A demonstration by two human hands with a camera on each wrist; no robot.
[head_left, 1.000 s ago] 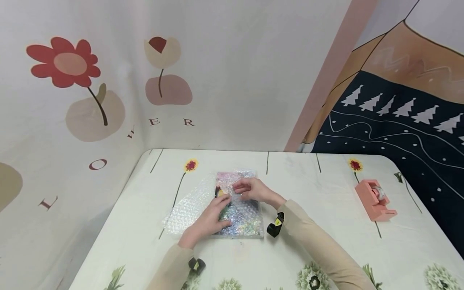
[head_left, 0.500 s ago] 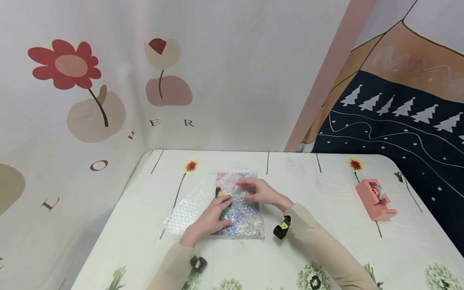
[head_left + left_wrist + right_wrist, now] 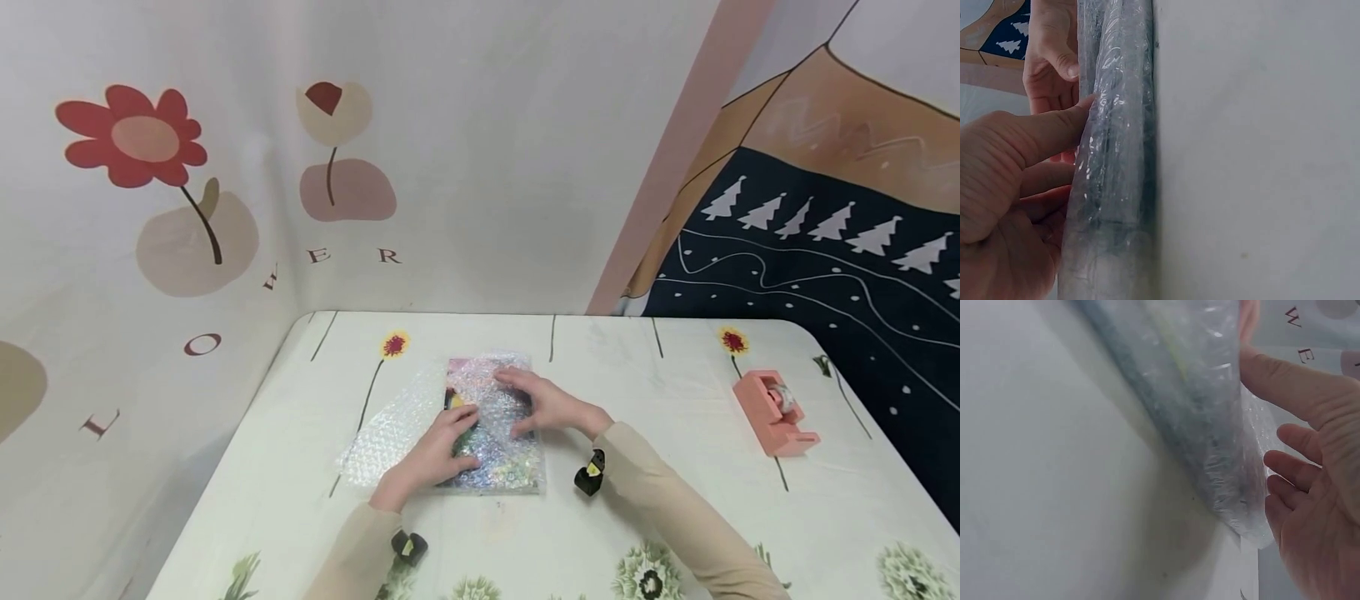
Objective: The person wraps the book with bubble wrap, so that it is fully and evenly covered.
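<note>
A flat rectangular item with a colourful cover (image 3: 495,467), much like a book, lies on the table partly covered by clear bubble wrap (image 3: 386,429). The wrap spreads out past its left side. My left hand (image 3: 431,458) rests on the left part of the cover, fingers extended and thumb apart. My right hand (image 3: 551,404) lies over the right part, fingers spread over the wrap. In the left wrist view, the left thumb (image 3: 1054,131) touches the wrapped edge. The right wrist view has the right thumb (image 3: 1285,378) against the bubble wrap, the other fingers loosely bent.
A pink tape dispenser (image 3: 772,417) with a roll of tape stands at the table's right. The flower-printed tablecloth (image 3: 637,367) covers the table, and printed curtains (image 3: 480,167) hang behind it.
My right hand has shifted slightly right and toward me over the wrap, its thumb now farther from the fingers. The left hand stays in place on the cover.
</note>
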